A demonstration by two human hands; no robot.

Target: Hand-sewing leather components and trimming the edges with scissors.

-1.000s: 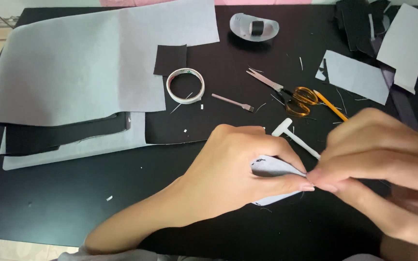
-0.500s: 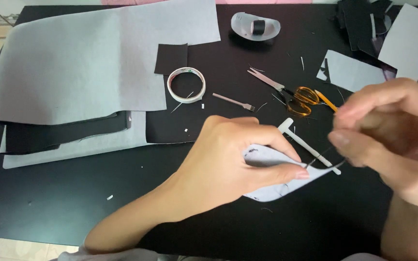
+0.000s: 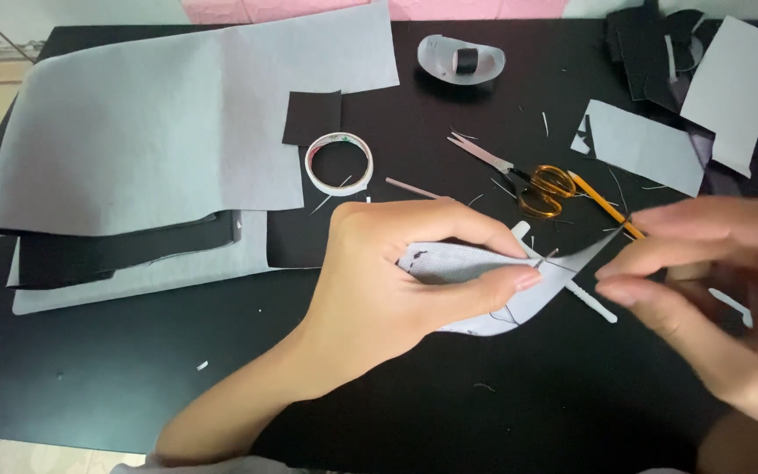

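The black desk (image 3: 89,386) has its barest stretch along the near edge, from 6 to 8 o'clock of the hands, with only a few scraps of lint on it. At 10 o'clock a stack of large grey sheets (image 3: 151,132) over black ones fills the far left, its lower edge running close to the left forearm. At 12 o'clock a roll of white tape (image 3: 339,163) lies just past the left knuckles, and beyond it a small clear dish (image 3: 461,60) sits near the far edge. Yellow-handled scissors (image 3: 528,180) lie at 1 o'clock, close above the work, and grey offcuts (image 3: 642,145) crowd the far right corner.

The left hand (image 3: 396,281) is curled nearly closed, thumb and forefinger pinching a small curved piece of grey fabric (image 3: 475,263) at the middle of the desk, held slightly off the surface. A white stick-like tool (image 3: 585,298) lies under the fabric's right end. The right hand (image 3: 712,272), blurred, is at 3 o'clock with fingers loosely bent; thumb and forefinger meet at the fabric's pointed right tip, and whether they grip a needle or thread I cannot tell.
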